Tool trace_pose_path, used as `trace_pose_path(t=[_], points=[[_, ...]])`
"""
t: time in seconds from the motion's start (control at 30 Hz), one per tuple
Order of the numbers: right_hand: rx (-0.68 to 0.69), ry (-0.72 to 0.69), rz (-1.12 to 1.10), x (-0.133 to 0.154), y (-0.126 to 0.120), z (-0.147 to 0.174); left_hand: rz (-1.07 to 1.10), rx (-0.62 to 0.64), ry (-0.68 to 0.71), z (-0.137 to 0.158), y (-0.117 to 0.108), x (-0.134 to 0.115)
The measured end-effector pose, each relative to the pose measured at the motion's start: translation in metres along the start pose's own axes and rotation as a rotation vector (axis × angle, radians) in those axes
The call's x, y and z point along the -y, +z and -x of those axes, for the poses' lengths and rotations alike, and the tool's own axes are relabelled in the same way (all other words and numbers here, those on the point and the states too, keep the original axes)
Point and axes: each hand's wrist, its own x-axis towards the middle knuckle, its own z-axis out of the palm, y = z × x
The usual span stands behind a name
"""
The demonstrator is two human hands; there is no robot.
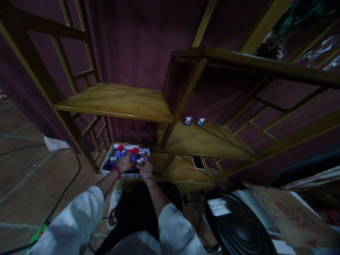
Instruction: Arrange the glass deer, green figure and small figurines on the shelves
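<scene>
Picking through the box seems the step, left hand apparently pinching a blue piece, right hand a figurine, calling next for careful separation.

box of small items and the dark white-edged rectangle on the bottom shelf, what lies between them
A wooden post and a stretch of bottom shelf lie between the box and the rectangle in the head view.

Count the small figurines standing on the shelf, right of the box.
2: the left figurine is near the wooden post, the right figurine beside it with a gap between, both toward the back of the shelf.
</scene>
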Motion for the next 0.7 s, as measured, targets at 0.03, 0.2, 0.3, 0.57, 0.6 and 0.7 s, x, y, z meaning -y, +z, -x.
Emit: trace_pose_path(t=[0.03, 0.2, 0.3, 0.57, 0.6, 0.7], points=[[0.004, 0.003, -0.005, 0.001, 0.0, 0.0, -0.002, -0.007, 0.015, 0.002, 0.0, -0.002], [0.018, 0.014, -0.026, 0.001, -0.002, 0.001, 0.006, -0.013, 0.041, 0.013, -0.002, -0.008], [0.005, 0.007, -0.058, 0.0, -0.002, 0.0, 0.024, -0.006, 0.033, 0.02, -0.004, -0.012], [-0.03, 0.026, -0.221, -0.003, -0.004, -0.001, 0.102, -0.025, 0.011, 0.028, -0.002, -0.02], [-0.022, 0.024, -0.241, -0.003, -0.005, -0.001, 0.129, -0.026, 0.015, 0.028, -0.001, -0.022], [-0.004, 0.032, -0.292, -0.005, -0.005, 0.0, 0.243, -0.015, 0.044, 0.031, -0.002, -0.026]])
